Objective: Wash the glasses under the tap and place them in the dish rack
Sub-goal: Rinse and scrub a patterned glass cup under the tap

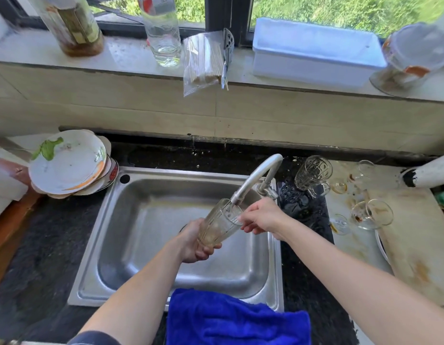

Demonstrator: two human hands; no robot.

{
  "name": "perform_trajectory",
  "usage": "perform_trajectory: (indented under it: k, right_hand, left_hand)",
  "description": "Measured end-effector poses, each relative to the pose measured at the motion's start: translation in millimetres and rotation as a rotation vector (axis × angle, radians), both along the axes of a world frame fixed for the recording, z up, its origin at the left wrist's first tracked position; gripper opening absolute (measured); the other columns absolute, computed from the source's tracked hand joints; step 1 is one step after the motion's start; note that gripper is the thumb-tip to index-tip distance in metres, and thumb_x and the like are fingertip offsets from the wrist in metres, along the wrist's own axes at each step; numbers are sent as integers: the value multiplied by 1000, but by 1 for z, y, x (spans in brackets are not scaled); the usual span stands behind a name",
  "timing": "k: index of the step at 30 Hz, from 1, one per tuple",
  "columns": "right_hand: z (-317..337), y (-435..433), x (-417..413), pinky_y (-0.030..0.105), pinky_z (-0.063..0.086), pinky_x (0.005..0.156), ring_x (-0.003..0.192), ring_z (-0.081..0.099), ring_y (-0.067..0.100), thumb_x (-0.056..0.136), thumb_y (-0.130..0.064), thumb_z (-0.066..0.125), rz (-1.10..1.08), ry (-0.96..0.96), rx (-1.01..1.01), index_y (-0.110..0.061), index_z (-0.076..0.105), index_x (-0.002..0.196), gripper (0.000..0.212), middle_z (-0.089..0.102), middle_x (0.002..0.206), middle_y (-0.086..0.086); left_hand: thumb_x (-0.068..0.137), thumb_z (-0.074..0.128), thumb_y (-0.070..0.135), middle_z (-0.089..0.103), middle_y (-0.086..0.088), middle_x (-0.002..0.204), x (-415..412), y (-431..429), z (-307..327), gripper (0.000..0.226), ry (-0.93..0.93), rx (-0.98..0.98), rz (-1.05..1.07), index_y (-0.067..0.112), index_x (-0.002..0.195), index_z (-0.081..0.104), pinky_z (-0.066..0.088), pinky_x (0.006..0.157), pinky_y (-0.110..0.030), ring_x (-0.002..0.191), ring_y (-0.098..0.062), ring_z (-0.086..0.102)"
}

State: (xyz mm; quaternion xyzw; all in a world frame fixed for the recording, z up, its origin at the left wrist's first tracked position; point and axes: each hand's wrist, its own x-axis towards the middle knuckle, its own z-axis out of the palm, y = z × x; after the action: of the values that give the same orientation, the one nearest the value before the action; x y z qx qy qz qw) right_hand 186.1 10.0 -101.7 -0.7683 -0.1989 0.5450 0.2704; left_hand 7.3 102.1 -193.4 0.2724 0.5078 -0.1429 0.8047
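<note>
Gripping tilted glass (219, 224) base with left hand (192, 244) fingers (211, 249), pinching rim with right hand (262, 216). Slippery when wet; could clip the tap (255, 176).

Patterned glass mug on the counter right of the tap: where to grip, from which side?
Probably the handle, from the near side. The patterned glass mug stands upright with its handle low and turned toward the person, and that approach looks open. The stemmed glasses crowd its right and the tap its left, so wrapping the body side-on risks knocking them.
</note>
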Motion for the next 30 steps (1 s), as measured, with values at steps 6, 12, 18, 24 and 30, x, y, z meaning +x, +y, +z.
perform_trajectory:
  k: [6, 12, 18, 24, 30]
  right_hand:
    - [7, 5, 3, 25, 55, 54, 54, 66, 19, 78, -4, 63, 297, -342, 68, 1, 70, 68, 13, 69, 63, 16]
    - [16, 8, -1, 23, 40, 63, 51, 50, 15, 77, -13, 61, 506, -641, 195, -13, 68, 59, 19, 50, 47, -10]
    - [15, 4, 6, 16, 39, 62, 58, 52, 1, 83, -21, 69, 297, -603, 359, -39, 52, 54, 38, 52, 55, -16]
    - [0, -9, 14, 37, 53, 87, 91, 65, 11, 84, -20, 69, 139, -493, 343, -26, 71, 112, 29, 73, 96, -6]
    - [-1, -11, 13, 25, 47, 79, 78, 62, 5, 86, -10, 64, 234, -541, 492, -45, 69, 106, 40, 70, 80, -4]
  left_hand:
    - [93, 37, 29, 63, -15, 83, 20, -20, -3, 32, -13, 31, -40, 10, 101, 61, 32, 43, -19, 54, -18, 48]
    - [93, 47, 21, 58, -4, 72, 40, -13, -1, 20, 45, 225, -45, 16, 77, 58, 33, 47, -21, 55, -16, 46]
    - [95, 50, 17, 68, -11, 103, 62, 8, 3, 24, -65, 172, 244, 7, 109, 66, 54, 73, -30, 85, -23, 65]
    - [95, 37, 8, 66, -19, 105, 71, 10, 18, 30, -121, 137, 450, -2, 103, 65, 54, 80, -41, 87, -30, 62]
    - [96, 46, 43, 67, -16, 94, 67, 24, 34, 45, -244, 162, 374, 4, 105, 65, 51, 77, -36, 78, -26, 63]
